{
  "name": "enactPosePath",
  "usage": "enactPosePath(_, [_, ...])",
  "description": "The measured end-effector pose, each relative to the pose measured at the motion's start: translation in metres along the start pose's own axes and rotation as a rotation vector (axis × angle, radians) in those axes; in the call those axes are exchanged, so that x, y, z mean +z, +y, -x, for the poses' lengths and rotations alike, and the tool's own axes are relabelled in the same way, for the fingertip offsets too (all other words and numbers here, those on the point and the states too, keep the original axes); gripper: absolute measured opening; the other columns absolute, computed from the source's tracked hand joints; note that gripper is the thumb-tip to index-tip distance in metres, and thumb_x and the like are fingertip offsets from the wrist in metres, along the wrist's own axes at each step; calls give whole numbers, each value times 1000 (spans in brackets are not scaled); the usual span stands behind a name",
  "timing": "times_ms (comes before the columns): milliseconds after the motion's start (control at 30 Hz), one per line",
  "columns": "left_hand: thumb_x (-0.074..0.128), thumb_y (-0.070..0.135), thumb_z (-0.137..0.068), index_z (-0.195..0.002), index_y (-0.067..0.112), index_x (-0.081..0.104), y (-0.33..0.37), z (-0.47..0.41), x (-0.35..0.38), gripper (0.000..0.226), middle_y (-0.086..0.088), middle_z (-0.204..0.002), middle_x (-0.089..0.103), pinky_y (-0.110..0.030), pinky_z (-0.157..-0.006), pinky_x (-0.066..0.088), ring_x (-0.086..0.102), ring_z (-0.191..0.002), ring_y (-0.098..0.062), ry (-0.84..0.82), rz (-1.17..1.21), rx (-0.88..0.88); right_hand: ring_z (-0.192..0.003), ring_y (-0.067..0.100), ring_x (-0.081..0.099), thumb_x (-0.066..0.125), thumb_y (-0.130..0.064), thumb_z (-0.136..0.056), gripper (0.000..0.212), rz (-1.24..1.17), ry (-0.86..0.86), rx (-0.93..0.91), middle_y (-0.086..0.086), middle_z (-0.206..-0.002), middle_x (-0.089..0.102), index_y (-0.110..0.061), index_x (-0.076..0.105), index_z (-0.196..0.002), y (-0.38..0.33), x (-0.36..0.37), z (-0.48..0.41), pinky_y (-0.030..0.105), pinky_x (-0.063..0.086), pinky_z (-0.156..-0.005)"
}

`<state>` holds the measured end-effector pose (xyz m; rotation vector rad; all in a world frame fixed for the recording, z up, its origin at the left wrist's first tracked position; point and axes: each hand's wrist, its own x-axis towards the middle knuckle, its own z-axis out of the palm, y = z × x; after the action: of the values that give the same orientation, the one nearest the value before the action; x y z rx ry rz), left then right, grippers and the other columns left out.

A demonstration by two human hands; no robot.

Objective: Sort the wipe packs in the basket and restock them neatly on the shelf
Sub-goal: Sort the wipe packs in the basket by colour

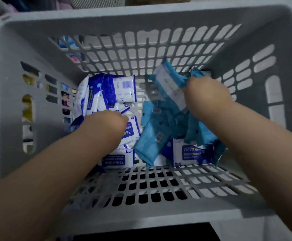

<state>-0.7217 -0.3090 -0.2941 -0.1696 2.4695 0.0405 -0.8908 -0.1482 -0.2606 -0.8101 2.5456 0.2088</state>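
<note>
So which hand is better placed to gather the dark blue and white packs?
The left hand: it already rests on the blue-white packs at the basket's left side. The right hand grips a teal pack over the teal pile.

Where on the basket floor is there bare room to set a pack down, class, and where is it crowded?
One bare strip of basket floor shows at the far wall, between the white-and-blue packs and the teal packs. Elsewhere the floor is covered: white-and-blue packs under the left hand, teal packs heaped under the right hand.
</note>
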Motion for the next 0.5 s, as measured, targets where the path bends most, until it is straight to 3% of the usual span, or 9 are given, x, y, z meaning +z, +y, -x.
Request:
enactPosePath(100, [43,18,-97,-127,17,51,22,-16,-1,30,-2,-120,55,-34,-88,47,53,-107,-22,-76,132,52,-92,37,57,48,-13,-97,16,89,15,126,20,-108,58,-1,51,-106,24,-15,-1,36,36,-67])
enactPosePath(167, [39,21,-99,-128,12,53,38,-29,2,33,-8,-125,56,-32,-88,45,53,-110,-24,-145,303,36,-82,35,55,48,-15,-97,21,105,77,125,20,-97,58,1,50,-111,34,-15,3,35,34,-62])
enactPosePath(233, [41,24,-99,-124,6,54,52,-44,9,33,-13,-123,58,-31,-86,43,53,-110,-26,-179,364,-4,-70,31,51,47,-17,-96,20,99,96,34,13,-79,52,-2,53,-108,38,-10,10,32,32,-57])
enactPosePath(367, [59,30,-92,-126,4,41,75,-59,27,47,-17,-126,49,-33,-80,41,51,-113,-30,-273,476,-157,-81,25,55,47,-30,-96,19,-101,-128,-191,3,-86,61,-17,58,-106,34,-1,26,31,42,-64])
enactPosePath(433, [66,25,-86,-124,7,37,83,-62,29,51,-16,-126,41,-35,-83,43,49,-112,-31,-163,466,-221,-79,15,52,52,-31,-94,14,-274,-223,-239,-9,-78,56,-22,60,-102,33,0,32,28,44,-70])
enactPosePath(500, [65,17,-86,-120,10,40,89,-65,24,43,-12,-124,39,-37,-87,44,47,-110,-29,14,403,-175,-79,11,52,55,-29,-92,12,-373,-221,-235,-12,-72,53,-24,61,-101,37,3,35,25,42,-72])
